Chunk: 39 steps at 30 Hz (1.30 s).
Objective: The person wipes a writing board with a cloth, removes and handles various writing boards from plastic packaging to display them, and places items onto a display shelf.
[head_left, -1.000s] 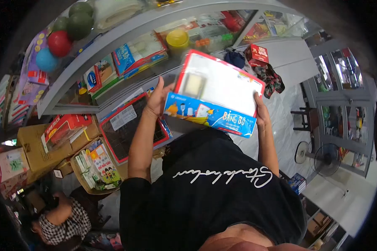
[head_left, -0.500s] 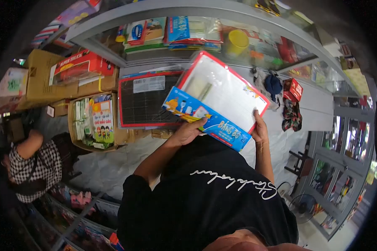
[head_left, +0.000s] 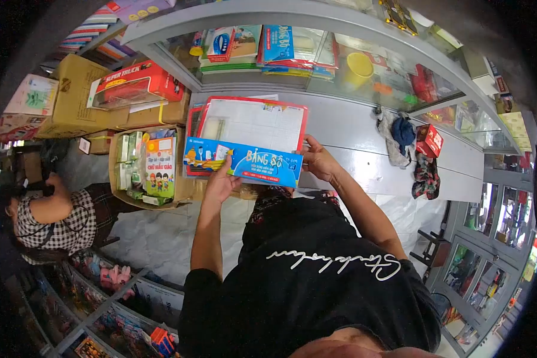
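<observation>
A red-framed whiteboard set (head_left: 259, 122) in clear plastic, with a blue printed band along its lower edge, lies nearly level in front of me. My left hand (head_left: 221, 181) grips the bottom edge, thumb over the blue band. On the right edge, my right hand (head_left: 320, 160) has its fingers closed round the corner side. White and green items show inside the pack at its left. Behind it, a dark red-framed board (head_left: 195, 116) on the counter is mostly covered; whether the pack touches it, I cannot tell.
At left stand an open carton (head_left: 182, 173) of books and small boxes, and a red toy truck box (head_left: 137, 85). A glass display case (head_left: 232, 71) runs along the back. Cloth items (head_left: 403, 134) and a red box (head_left: 429, 141) lie right. A person (head_left: 56, 221) sits at left.
The whiteboard set has moved left and turned from slanted to nearly level, now over the dark board. Both hands have moved left with it. The view has shifted slightly.
</observation>
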Each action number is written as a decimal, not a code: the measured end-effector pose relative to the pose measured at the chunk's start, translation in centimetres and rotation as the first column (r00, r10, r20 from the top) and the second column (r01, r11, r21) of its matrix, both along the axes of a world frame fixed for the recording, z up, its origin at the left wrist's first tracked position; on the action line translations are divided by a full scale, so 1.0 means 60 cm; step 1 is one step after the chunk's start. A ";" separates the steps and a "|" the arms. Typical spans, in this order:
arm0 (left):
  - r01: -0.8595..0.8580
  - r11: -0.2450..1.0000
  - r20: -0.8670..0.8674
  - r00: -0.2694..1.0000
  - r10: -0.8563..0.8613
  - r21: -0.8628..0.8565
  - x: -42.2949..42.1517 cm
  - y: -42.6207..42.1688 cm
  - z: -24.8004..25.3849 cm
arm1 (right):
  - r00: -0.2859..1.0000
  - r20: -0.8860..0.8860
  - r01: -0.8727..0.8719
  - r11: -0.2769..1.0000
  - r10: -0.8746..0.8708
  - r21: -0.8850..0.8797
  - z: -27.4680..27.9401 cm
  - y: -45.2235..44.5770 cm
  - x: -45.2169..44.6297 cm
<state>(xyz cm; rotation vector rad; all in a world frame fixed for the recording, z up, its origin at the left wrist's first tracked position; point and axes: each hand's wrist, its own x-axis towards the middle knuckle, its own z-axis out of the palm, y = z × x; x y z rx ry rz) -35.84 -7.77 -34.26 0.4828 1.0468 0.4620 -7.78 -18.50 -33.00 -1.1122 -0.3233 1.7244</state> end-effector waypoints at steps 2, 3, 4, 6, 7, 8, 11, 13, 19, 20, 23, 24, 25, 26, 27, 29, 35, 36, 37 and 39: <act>0.211 0.977 -0.194 0.960 -0.201 0.030 -0.012 -0.001 0.012 | 0.997 0.054 0.050 0.998 -0.048 -0.030 -0.015 0.006 -0.004; 0.418 0.908 -0.384 0.841 -0.382 0.011 -0.017 -0.004 0.026 | 0.997 0.053 0.050 0.998 -0.049 -0.025 -0.015 0.006 -0.004; 0.600 0.799 -0.552 0.649 -0.523 -0.052 -0.022 -0.007 0.043 | 0.993 0.088 0.083 0.996 -0.081 -0.022 -0.015 0.003 -0.005; 0.645 0.764 -0.613 0.604 -0.509 0.001 -0.009 -0.016 0.086 | 0.986 0.118 0.121 0.992 -0.119 -0.016 -0.017 -0.004 -0.007; 0.680 0.718 -0.634 0.623 -0.458 0.150 -0.010 -0.013 0.076 | 0.987 0.104 0.123 0.992 -0.121 -0.008 -0.017 -0.008 -0.006; 0.701 0.649 -0.645 0.647 -0.406 0.295 -0.009 -0.008 0.071 | 0.988 0.092 0.125 0.992 -0.124 0.001 -0.018 -0.013 -0.005; 0.569 0.679 -0.538 0.790 -0.294 0.464 0.051 0.027 0.113 | 0.988 0.131 0.082 0.997 -0.082 0.000 -0.011 -0.028 0.001; 0.532 0.657 -0.426 0.841 -0.334 0.534 0.098 0.061 0.120 | 0.978 0.188 0.082 0.996 -0.085 0.023 -0.022 -0.044 0.011; 0.256 0.872 0.032 0.955 -0.296 0.418 0.276 0.136 0.091 | 0.860 0.432 0.272 0.960 -0.272 0.063 -0.046 -0.123 0.079; 0.191 0.923 0.149 0.956 -0.251 0.334 0.302 0.157 0.070 | 0.810 0.480 0.357 0.933 -0.336 0.051 -0.053 -0.140 0.090; 0.035 0.988 0.287 0.955 -0.077 0.148 0.383 0.223 0.008 | 0.723 0.568 0.416 0.904 -0.393 0.097 -0.095 -0.194 0.114; 0.052 0.988 0.288 0.953 -0.093 0.147 0.403 0.232 0.010 | 0.715 0.569 0.431 0.897 -0.405 0.097 -0.095 -0.201 0.112; 0.007 0.995 0.262 0.964 -0.034 0.104 0.421 0.242 0.013 | 0.671 0.615 0.439 0.890 -0.414 0.121 -0.096 -0.206 0.108; -0.037 0.997 0.233 0.972 0.022 0.062 0.438 0.252 0.013 | 0.623 0.658 0.446 0.883 -0.423 0.146 -0.093 -0.206 0.102; -0.019 1.000 0.228 0.974 0.015 0.016 0.453 0.262 0.013 | 0.572 0.724 0.421 0.896 -0.385 0.143 -0.082 -0.204 0.096; -0.036 0.999 0.247 0.968 0.031 0.015 0.474 0.267 0.009 | 0.469 0.807 0.407 0.899 -0.359 0.164 -0.085 -0.205 0.090; -0.117 0.979 0.257 0.953 0.158 -0.168 0.510 0.315 0.021 | 0.485 0.790 0.419 0.893 -0.375 0.166 -0.081 -0.209 0.086; -0.105 0.980 0.260 0.954 0.148 -0.171 0.516 0.323 0.037 | 0.500 0.776 0.422 0.891 -0.384 0.169 -0.083 -0.211 0.086; -0.107 0.991 0.274 0.954 0.125 -0.082 0.522 0.331 0.053 | 0.536 0.752 0.429 0.891 -0.384 0.149 -0.086 -0.211 0.087; -0.094 0.995 0.285 0.954 0.098 -0.028 0.524 0.351 0.075 | 0.541 0.753 0.427 0.894 -0.374 0.136 -0.085 -0.213 0.086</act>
